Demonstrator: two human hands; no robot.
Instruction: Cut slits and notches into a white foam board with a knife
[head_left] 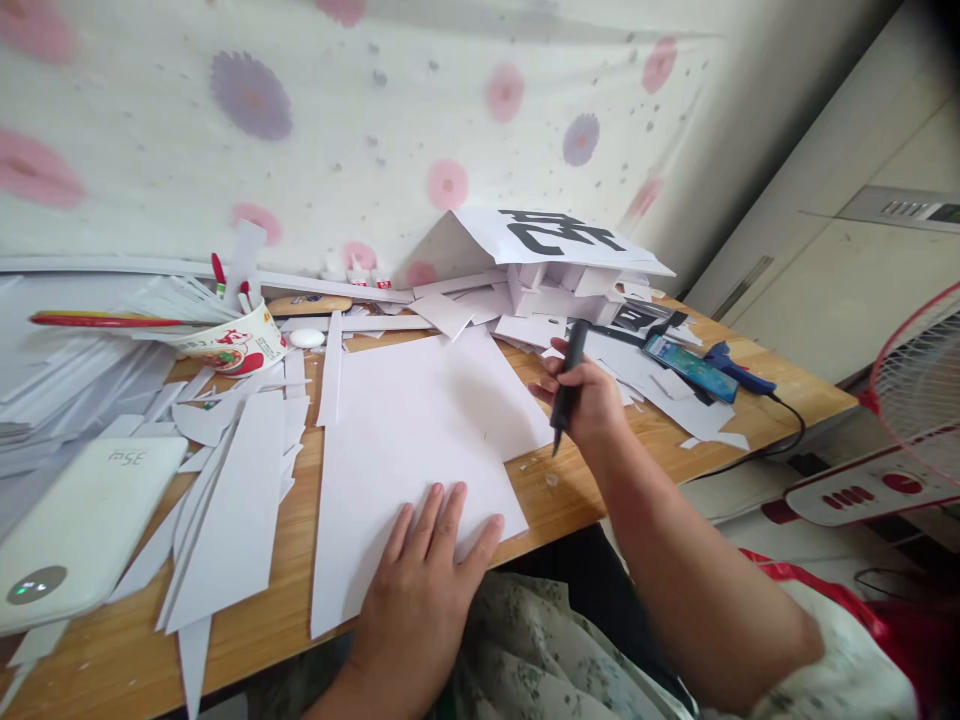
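Left hand [420, 575] is flat, fingers spread, pressing the near corner of a big white sheet [409, 440] right at the counter's [300, 560] front edge, nothing gripped. A bit further in, the right hand [589, 400] has its grip wrapped tight round a black cutter [568, 385], tip down just off the sheet's right edge. Towards the back edge there's a phone [690, 367], paper scraps [225, 500] on the left and a paper cup [232, 345].

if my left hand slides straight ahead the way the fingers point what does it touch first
Probably nothing new at first: the left hand already lies on the large white sheet, and bare sheet stretches ahead.
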